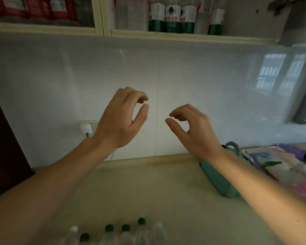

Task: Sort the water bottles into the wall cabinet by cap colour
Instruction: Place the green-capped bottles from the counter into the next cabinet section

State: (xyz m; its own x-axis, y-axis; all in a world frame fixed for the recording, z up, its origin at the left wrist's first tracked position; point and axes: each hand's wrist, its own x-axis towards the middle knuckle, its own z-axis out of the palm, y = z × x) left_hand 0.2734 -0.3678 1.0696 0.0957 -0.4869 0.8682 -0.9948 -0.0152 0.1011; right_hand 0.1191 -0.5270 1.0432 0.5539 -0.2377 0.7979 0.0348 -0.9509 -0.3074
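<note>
Along the near edge of the beige table (148, 183), a cluster of clear plastic water bottles (125, 234) stands upright, only the tops in view: four carry dark green caps (109, 228) and two, at either end, carry pale white caps (73, 229). Above, in the cream-framed wall cabinet (102, 16), the right compartment holds more bottles with white-and-green labels (172, 17) beside plain clear ones; the printing on those labels is too blurred to read. The left compartment shows bottles wrapped in red labels (34, 7), also unreadable.

Both hands hang in the air between table and cabinet, in front of the pale tiled wall (201, 76). The left hand (121, 119) has its fingers loosely curled towards the thumb and holds nothing. The right hand (193, 126) mirrors it, fingers curved, thumb extended, nothing between them. The two are apart, with a gap of wall between the fingertips.

A teal fabric pouch (221, 181) lies on the table under the right forearm. Beside it rests a flat board with pink and blue patterns (290, 170). A white plug (85, 129) sits in the wall socket behind the left wrist.
</note>
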